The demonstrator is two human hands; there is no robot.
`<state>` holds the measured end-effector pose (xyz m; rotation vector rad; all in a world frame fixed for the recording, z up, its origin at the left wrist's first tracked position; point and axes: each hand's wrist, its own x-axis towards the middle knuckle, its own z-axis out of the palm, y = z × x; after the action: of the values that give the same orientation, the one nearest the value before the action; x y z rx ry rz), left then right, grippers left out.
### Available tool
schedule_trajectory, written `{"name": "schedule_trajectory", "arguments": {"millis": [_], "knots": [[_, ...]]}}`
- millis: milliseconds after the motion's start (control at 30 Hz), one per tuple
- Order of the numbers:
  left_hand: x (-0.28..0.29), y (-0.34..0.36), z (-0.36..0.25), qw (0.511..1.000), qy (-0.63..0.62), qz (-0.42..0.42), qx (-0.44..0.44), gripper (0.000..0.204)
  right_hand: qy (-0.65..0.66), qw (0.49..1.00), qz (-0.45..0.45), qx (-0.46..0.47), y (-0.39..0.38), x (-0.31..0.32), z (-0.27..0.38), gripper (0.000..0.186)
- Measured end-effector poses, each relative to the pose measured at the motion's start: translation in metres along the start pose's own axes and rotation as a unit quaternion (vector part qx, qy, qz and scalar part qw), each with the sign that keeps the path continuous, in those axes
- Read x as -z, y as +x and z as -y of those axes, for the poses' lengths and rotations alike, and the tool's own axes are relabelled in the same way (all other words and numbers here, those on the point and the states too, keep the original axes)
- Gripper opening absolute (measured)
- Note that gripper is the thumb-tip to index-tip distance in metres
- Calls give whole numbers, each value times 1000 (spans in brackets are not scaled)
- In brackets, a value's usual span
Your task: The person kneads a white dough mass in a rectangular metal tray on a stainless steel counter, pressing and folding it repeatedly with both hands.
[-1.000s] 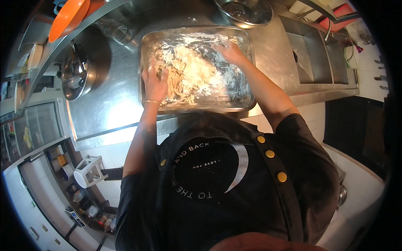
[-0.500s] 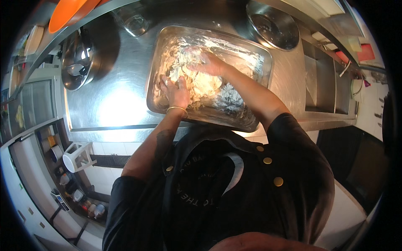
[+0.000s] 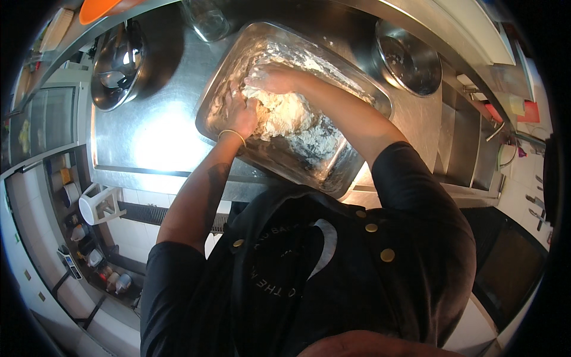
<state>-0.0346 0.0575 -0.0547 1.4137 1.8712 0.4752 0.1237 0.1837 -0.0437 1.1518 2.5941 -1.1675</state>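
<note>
A rough, floury mound of dough (image 3: 288, 116) lies in a deep rectangular metal pan (image 3: 208, 98), which stands at a slant on the steel counter. My left hand (image 3: 240, 114), a gold bangle at its wrist, grips the dough's left side, thumb toward the mound. Across the far edge of the dough reaches my right hand (image 3: 272, 78), its fingers curved over it and pointing left, close to the left fingertips. Both hands are coated with dough and flour, and some fingertips are hard to make out. Loose white flour (image 3: 318, 143) covers the pan's floor right of the mound.
A steel bowl (image 3: 416, 83) stands beyond the pan's right corner. Another bowl (image 3: 110, 98) with utensils sits at the far left. Behind the pan is a clear glass container (image 3: 208, 24). A sink (image 3: 461, 137) lies right; a raised shelf edge (image 3: 357, 7) crosses the back.
The pan has turned, its near right corner swinging toward me. My left hand has moved up and left along the dough; my right hand has shifted left over its far side. The view has shifted slightly.
</note>
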Motion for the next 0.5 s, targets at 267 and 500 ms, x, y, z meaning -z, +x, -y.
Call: {"name": "schedule_trajectory", "arguments": {"millis": [267, 500], "knots": [[7, 41, -10, 988, 77, 89, -98, 79, 17, 990, -74, -121, -86, -33, 2, 110], [-1, 54, -7, 975, 108, 118, -156, 62, -152, 978, -99, -107, -181, -89, 47, 91]]}}
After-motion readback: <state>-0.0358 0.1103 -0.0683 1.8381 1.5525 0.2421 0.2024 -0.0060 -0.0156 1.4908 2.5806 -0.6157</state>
